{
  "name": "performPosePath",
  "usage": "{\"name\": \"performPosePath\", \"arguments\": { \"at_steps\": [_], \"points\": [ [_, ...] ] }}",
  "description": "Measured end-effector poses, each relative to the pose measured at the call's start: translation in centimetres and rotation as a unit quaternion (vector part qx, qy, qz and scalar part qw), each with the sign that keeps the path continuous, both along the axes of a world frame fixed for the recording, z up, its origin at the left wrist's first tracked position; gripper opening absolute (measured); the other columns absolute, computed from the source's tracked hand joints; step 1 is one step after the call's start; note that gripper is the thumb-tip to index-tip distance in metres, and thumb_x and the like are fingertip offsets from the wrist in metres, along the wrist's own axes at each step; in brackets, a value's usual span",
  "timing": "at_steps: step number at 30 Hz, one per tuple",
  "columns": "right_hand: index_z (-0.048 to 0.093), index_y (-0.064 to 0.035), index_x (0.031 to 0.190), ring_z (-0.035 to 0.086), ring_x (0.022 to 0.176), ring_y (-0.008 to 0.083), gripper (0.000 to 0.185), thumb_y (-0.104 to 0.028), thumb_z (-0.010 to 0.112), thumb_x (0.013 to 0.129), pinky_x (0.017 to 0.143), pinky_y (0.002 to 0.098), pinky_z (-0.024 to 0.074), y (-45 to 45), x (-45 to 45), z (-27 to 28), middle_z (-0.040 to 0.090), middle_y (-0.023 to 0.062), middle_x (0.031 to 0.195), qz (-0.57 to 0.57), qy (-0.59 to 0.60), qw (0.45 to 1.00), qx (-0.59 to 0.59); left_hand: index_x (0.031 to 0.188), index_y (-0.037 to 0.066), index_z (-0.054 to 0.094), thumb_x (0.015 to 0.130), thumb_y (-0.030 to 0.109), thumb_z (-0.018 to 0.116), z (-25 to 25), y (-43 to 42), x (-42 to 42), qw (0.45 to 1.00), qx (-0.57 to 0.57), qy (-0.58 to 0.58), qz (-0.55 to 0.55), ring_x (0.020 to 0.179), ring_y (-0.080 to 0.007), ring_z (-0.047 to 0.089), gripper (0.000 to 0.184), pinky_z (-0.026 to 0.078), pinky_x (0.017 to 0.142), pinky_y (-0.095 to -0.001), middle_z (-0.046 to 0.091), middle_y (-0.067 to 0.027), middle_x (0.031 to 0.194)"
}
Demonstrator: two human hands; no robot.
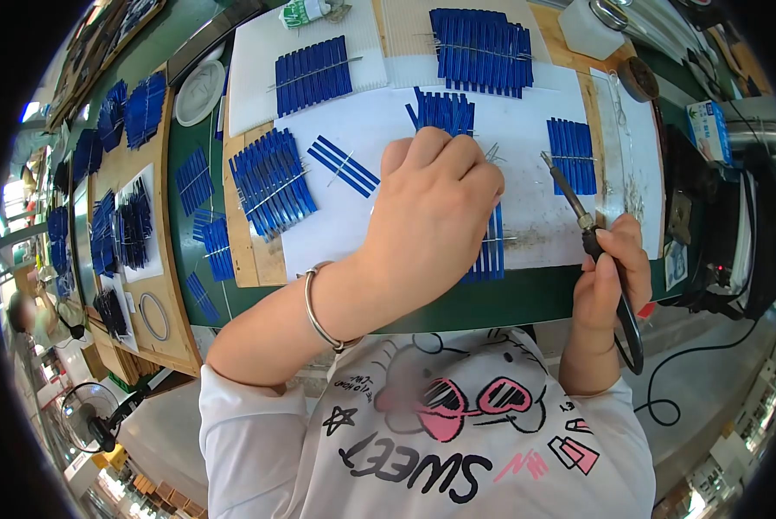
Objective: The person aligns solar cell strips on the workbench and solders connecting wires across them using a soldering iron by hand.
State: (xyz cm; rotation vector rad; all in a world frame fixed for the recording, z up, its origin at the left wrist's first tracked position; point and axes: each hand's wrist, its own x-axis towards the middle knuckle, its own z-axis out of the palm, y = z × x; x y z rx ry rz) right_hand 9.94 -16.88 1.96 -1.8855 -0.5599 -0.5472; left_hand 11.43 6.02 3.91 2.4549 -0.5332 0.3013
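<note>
My right hand (617,272) grips a soldering iron (585,221) by its dark handle, its metal tip pointing up and left, near a row of blue strips (571,156). My left hand (435,208) is closed, fingers bent down over the white sheet (535,208); what they hold is hidden. Thin silvery wires (493,154) show beside its knuckles. Partly under this hand lie blue strips (490,246) with a wire across them. Just beyond the fingers is another blue bundle (444,112). Three or so loose strips (343,164) lie left of the hand.
Blue bundles lie at the left (273,183), back left (313,76) and back (483,52). A round dark tin (638,80) and a white container (590,30) stand back right. A white dish (200,92) is left. The iron's black cable (664,368) hangs at the right.
</note>
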Motion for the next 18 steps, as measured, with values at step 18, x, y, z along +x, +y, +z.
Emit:
{"name": "performPosePath", "arguments": {
  "at_steps": [18],
  "points": [
    [0.064, -0.0005, 0.113, 0.051, 0.085, 0.0238, 0.031, -0.002, 0.069, 0.082, 0.081, 0.0356, 0.0421, 0.5, -0.1, 0.2, 0.060, 0.0085, 0.090, -0.033, 0.002, 0.999, -0.025, 0.127, 0.014, 0.067, 0.081, 0.046, 0.069, -0.8, 3.9, -9.7, 0.991, 0.131, 0.001, 0.006, 0.117, -0.0304, 0.051, 0.056, 0.037, 0.102, -0.0457, 0.052, -0.0144, 0.140]
  ]
}}
